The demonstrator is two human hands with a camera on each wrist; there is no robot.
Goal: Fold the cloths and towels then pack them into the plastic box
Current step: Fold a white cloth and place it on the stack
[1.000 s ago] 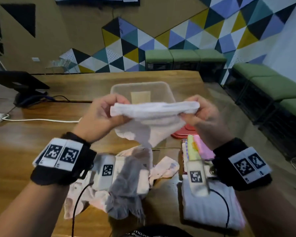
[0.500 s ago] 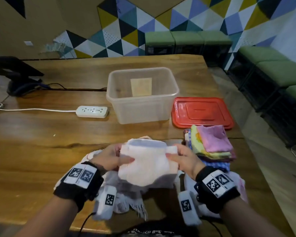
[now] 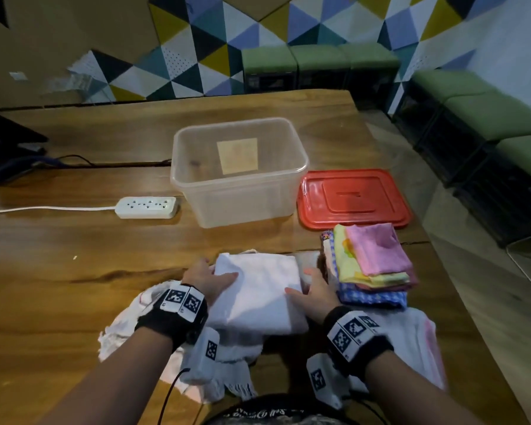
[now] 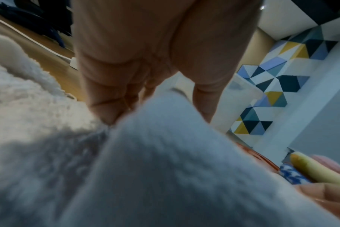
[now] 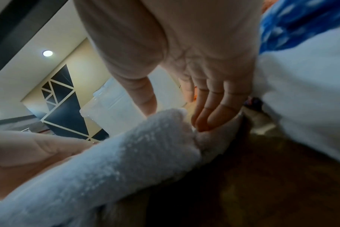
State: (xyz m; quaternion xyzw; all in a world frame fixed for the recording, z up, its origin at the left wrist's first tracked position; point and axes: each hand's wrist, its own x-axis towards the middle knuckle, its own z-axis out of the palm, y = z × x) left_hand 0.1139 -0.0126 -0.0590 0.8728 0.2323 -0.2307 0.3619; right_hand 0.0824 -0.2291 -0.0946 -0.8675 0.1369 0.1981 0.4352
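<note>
A folded white towel (image 3: 259,291) lies on loose cloths at the table's near edge. My left hand (image 3: 209,280) holds its left edge, thumb on top and fingers tucked under. At the right edge my right hand (image 3: 311,290) does the same, its thumb on the towel (image 5: 116,161) and its fingers (image 5: 210,116) fairly straight beneath. The clear plastic box (image 3: 288,194) stands open beyond the towel, holding only a paper label. A stack of folded cloths (image 3: 373,265), pink on top, sits just right of my right hand.
The red lid (image 3: 353,196) lies right of the box. A white power strip (image 3: 147,207) and its cord lie left of it. Unfolded pale cloths (image 3: 126,320) spread under my left wrist, and a white towel (image 3: 411,342) under my right. The table edge runs on the right.
Both hands have brought the white towel down from chest height in front of the box onto the cloths at the near edge, now folded flat.
</note>
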